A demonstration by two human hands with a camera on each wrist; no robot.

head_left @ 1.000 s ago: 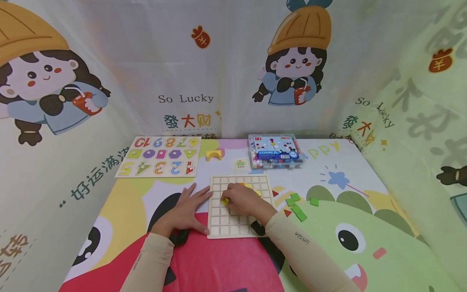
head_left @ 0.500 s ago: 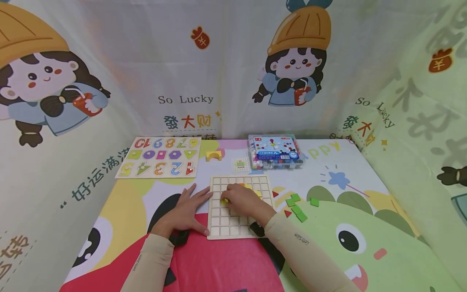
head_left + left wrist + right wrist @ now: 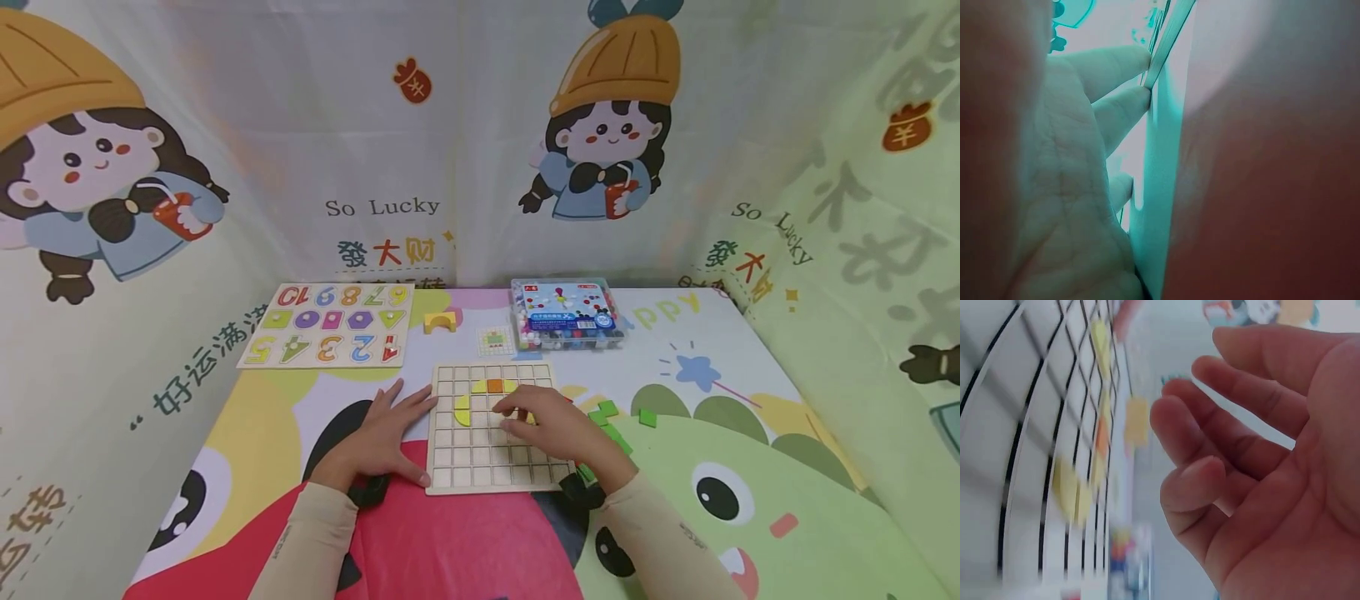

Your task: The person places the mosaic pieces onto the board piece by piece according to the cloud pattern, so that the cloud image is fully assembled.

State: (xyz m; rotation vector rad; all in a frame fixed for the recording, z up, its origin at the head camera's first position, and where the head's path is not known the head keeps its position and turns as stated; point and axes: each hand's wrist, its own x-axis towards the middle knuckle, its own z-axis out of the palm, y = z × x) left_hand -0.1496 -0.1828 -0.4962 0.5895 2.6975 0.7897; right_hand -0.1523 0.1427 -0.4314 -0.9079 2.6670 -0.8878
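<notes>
A wooden grid board [image 3: 471, 457] lies flat in the middle of the table. My left hand [image 3: 381, 440] is spread at its left side, and in the left wrist view the fingertips touch the board's edge [image 3: 1169, 44]. An orange square tile [image 3: 495, 386] sits in the upper rows between yellow tiles. Lower left, a yellow square has a yellow quarter-round tile [image 3: 462, 418] beneath it. Over the right half of the grid hovers my right hand [image 3: 551, 421], fingers loosely bent and holding nothing, as the right wrist view shows. It partly covers the yellow tiles [image 3: 1066, 487] on the right.
Several green square tiles [image 3: 647, 417] lie right of the board, some behind my right arm. Beyond the board are a small pattern card [image 3: 495, 339], a yellow arch block [image 3: 439, 322] and a clear lidded box [image 3: 567, 314]. A number puzzle board [image 3: 327, 325] stands back left.
My right hand has let go of the yellow quarter-round tile at the grid's left and moved right. The tile stays on the board. My left hand has not moved.
</notes>
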